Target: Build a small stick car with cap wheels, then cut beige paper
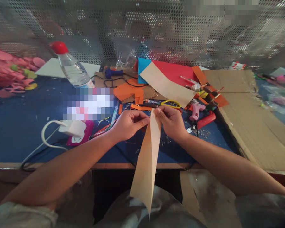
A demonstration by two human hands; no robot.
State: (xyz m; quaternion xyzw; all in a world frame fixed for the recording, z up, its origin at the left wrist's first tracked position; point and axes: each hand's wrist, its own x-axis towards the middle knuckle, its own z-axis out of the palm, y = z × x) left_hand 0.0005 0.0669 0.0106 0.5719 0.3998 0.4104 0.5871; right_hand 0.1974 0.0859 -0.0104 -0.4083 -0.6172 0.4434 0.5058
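A long strip of beige paper (146,164), folded lengthwise, hangs from my hands past the table's front edge toward my lap. My left hand (130,124) pinches its upper left edge between thumb and forefinger. On the other side, my right hand (172,120) grips the top of the strip, thumb in front. Just beyond my hands lie scissors (171,103) with yellow handles. A pink glue gun (196,110) and a red-handled tool (206,120) rest to the right of my right hand. Behind them, another beige sheet (167,84) lies over red paper (175,71) and blue paper (143,68).
Left stands a bottle (73,68) with a red cap. A white charger (72,129) sits in a magenta power strip (89,128), its cable looping left. Orange paper pieces (128,90) lie mid-table. Cardboard (256,126) covers the right; pink petals (9,69) pile far left. Perforated metal (109,31) stands behind.
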